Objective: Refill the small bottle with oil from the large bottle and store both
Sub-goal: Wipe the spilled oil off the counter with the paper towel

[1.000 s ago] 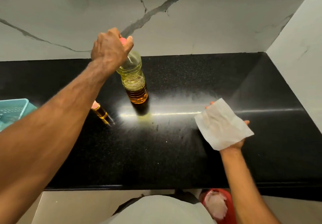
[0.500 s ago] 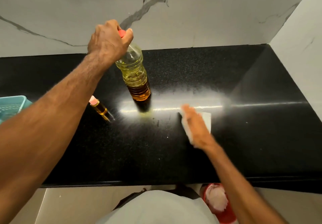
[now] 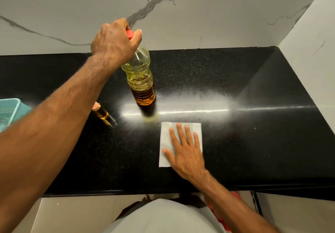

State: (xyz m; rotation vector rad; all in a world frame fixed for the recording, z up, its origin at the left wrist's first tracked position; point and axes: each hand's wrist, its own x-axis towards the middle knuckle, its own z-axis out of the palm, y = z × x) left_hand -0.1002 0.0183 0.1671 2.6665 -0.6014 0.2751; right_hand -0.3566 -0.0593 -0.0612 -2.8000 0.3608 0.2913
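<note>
The large clear bottle (image 3: 141, 80), part full of yellow oil, hangs slightly tilted just above the black counter (image 3: 253, 142). My left hand (image 3: 114, 42) grips its neck and red cap (image 3: 130, 34) from above. The small bottle (image 3: 101, 112), holding amber oil and topped with a pink cap, stands on the counter to the left, partly hidden by my left forearm. A white paper tissue (image 3: 181, 129) lies flat in front of the large bottle. My right hand (image 3: 184, 151) presses on it with straight, spread fingers.
A teal plastic basket (image 3: 9, 111) sits at the counter's left edge. Marble walls close the back and the right side. A bright light reflection streaks the counter behind the tissue. A red bin (image 3: 235, 195) shows below the counter's front edge.
My right hand brought the tissue down from the air at the right onto the counter and now lies flat on it. My left hand kept its grip on the large bottle.
</note>
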